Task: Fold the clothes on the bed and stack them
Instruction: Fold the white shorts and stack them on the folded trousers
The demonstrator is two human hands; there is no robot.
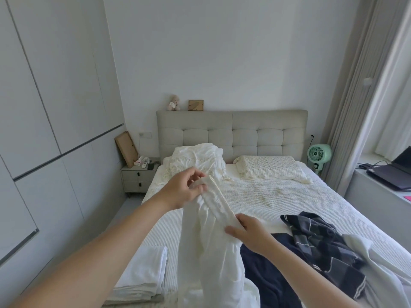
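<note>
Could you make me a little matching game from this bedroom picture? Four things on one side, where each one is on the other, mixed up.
Things:
1. white garment
2. folded white stack
3. plaid garment
4. teddy bear

Places:
A. on top of the headboard
B. lying unfolded on the bed's right side
C. held up by its waistband between the left hand and the right hand
D. at the bed's near left edge

Pairs: 1-C, 2-D, 3-B, 4-A

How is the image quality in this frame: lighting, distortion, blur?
Head view: soft daylight from the curtain side; wide-angle bending bows the wardrobe lines; white garment nearly washed out; both hands, left and right, reasonably sharp.
</note>
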